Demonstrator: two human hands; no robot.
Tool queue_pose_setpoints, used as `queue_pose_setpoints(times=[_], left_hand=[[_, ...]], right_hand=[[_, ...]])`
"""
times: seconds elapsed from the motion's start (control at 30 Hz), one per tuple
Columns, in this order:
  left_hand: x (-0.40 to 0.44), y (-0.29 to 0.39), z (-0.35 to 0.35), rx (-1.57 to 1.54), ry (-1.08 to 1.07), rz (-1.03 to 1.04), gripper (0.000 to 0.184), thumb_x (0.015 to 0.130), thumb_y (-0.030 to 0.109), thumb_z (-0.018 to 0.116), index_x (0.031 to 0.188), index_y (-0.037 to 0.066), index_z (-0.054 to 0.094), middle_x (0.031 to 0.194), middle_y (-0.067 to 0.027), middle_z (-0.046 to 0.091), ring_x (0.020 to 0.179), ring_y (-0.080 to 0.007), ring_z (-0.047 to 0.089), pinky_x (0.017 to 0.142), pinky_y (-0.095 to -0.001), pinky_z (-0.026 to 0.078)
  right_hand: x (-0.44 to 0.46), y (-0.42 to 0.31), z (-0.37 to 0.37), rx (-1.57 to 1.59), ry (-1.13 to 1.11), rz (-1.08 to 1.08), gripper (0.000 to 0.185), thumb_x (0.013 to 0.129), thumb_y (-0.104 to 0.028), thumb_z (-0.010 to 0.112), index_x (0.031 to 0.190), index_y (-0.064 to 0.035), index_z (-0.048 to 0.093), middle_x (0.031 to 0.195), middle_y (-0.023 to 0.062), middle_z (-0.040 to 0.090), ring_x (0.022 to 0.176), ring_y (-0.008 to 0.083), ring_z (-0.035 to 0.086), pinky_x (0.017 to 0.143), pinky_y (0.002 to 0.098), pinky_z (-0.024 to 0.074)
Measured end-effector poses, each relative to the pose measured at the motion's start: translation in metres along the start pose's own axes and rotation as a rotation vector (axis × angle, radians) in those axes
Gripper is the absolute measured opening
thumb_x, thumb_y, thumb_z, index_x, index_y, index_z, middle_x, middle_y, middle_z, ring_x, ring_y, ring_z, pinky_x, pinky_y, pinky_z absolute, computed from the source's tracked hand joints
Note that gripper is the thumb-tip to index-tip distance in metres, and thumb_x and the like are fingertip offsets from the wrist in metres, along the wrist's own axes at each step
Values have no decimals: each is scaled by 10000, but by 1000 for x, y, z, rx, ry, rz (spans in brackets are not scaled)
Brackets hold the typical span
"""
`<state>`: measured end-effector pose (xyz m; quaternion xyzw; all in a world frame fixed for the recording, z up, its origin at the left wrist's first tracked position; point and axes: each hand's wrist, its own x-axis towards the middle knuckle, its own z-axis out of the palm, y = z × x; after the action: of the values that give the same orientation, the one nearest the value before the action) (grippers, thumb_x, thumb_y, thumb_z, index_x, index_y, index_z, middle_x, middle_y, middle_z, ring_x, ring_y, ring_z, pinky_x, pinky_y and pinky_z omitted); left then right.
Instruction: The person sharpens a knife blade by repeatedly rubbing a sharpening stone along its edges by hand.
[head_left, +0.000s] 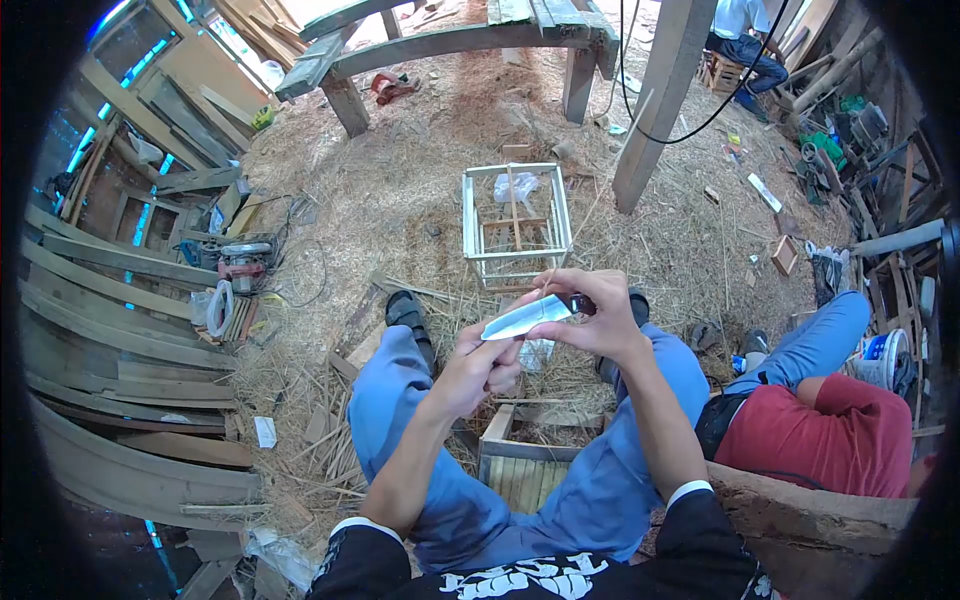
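Observation:
My right hand [600,312] is closed on a knife [525,317], gripping it by its dark handle. The broad, shiny blade points left and lies across the fingers of my left hand [478,368]. A long, thin, pale strip [603,190] runs from the blade up and away to the right. My left hand is curled shut around the strip's near part, just under the blade; its lower end is hidden by the fingers. Beyond my hands, a small pale wooden frame [467,215] stands on the floor. Between my legs is a low slatted wooden piece [525,478].
To my right sits a person in a red shirt [810,435]. A wooden post [660,110] rises ahead, beside a heavy bench [470,40]. Shavings cover the floor [370,200]. At left are a circular saw [243,265] and stacked planks [130,320]. Another person [745,45] sits far right.

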<state>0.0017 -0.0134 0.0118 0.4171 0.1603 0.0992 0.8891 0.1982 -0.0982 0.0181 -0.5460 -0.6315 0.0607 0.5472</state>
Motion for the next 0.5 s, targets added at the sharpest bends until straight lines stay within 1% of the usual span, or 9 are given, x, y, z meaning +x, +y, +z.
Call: queue_pose_setpoints(times=[0.07, 0.13, 0.17, 0.23, 0.27, 0.3, 0.4, 0.5], left_hand=[[0, 3, 2, -13, 4, -19, 493, 1024, 152, 441, 1506, 139, 341, 660, 72, 256, 485, -32, 222, 422, -211, 174], [-1, 6, 7, -28, 26, -38, 493, 1027, 141, 426, 1512, 144, 334, 673, 71, 255, 489, -31, 222, 417, -209, 178], [-2, 5, 7, -13, -9, -47, 491, 1028, 139, 423, 1511, 143, 335, 674, 70, 253, 488, -31, 220, 417, -208, 179], [-3, 3, 8, 15, -79, -64, 488, 1030, 135, 418, 1511, 141, 335, 677, 68, 249, 486, -31, 217, 418, -207, 180], [-2, 0, 9, 2, -77, -59, 487, 1031, 133, 415, 1511, 140, 335, 677, 67, 246, 484, -32, 217, 418, -207, 180], [-1, -5, 10, -13, -75, -54, 487, 1031, 130, 412, 1512, 138, 334, 677, 65, 244, 482, -33, 218, 418, -207, 181], [4, -12, 9, -31, -23, -12, 464, 1038, 156, 415, 1496, 121, 348, 672, 64, 242, 475, -37, 227, 420, -215, 184], [4, -9, 9, -17, 43, -2, 436, 1037, 178, 425, 1468, 123, 381, 665, 64, 245, 472, -36, 228, 420, -217, 182]], right_hand=[[-1, 0, -1, 5, -1, 16, 436, 653, -271, 887, 977, -40, 711, 810, 62, 726, 615, 132, 670, 559, 246, 516], [-3, 2, -4, -23, -12, 31, 477, 635, -268, 898, 991, -19, 700, 769, 46, 701, 630, 96, 647, 569, 221, 494], [-4, 3, -6, -38, -17, 39, 497, 626, -266, 903, 997, -9, 695, 749, 37, 689, 637, 78, 635, 575, 209, 483], [-5, 13, -16, -23, 125, 135, 475, 636, -253, 896, 994, -13, 695, 751, 29, 686, 644, 73, 626, 573, 208, 474], [-5, 16, -20, -18, 195, 184, 465, 641, -246, 893, 992, -15, 694, 753, 25, 684, 648, 70, 622, 572, 208, 469], [-3, 13, -24, -2, 221, 172, 438, 654, -224, 879, 993, -17, 693, 787, 31, 690, 654, 58, 607, 561, 206, 449], [-7, 10, -20, -46, 126, 172, 401, 669, -238, 882, 978, -45, 712, 810, 39, 718, 642, 73, 629, 535, 216, 463], [-6, 12, -3, -14, 66, 95, 402, 659, -262, 878, 937, -41, 690, 782, 28, 696, 613, 73, 595, 534, 218, 442]])
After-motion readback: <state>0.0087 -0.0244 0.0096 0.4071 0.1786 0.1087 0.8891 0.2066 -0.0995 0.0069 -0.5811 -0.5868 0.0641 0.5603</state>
